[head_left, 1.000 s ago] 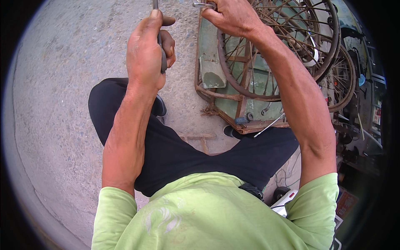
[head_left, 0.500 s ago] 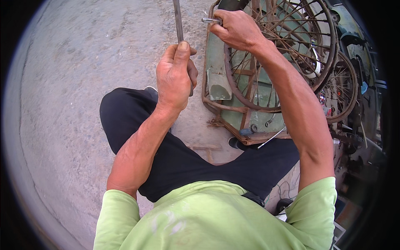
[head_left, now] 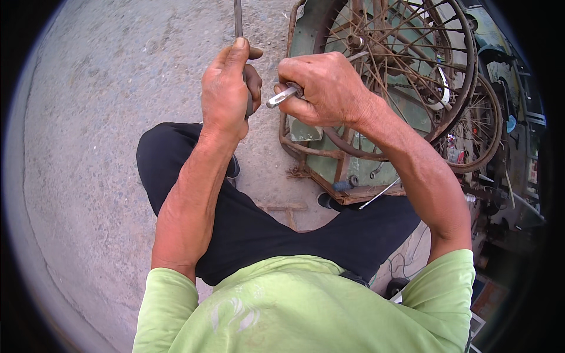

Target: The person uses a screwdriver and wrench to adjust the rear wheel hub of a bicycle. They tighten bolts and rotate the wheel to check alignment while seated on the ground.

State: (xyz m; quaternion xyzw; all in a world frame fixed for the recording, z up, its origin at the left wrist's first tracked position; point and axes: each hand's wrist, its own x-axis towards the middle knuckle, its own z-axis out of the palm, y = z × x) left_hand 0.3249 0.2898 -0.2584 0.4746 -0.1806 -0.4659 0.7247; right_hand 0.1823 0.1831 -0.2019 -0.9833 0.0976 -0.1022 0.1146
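My left hand (head_left: 226, 91) is closed round a dark metal rod (head_left: 238, 17), which stands nearly upright and runs out of the top of the view. The thumb lies along the rod, and its lower end shows just below my fingers. Close by on the right, my right hand (head_left: 326, 88) is closed on a silver metal hand tool (head_left: 283, 96). Its blunt end sticks out toward my left hand, while my fist hides most of its length, so its exact kind cannot be made out. The two hands are apart.
Rusty spoked wheels (head_left: 400, 65) lie on a green metal cart bed (head_left: 323, 167) at the right. On its near edge are a blue-grey cylindrical piece (head_left: 342, 185) and a thin metal rod (head_left: 379, 194). Concrete ground (head_left: 106, 117) spreads out at the left.
My right hand has come down and toward me with the silver tool, turning it so its end points lower left. My left hand has shifted slightly left and up with the rod.
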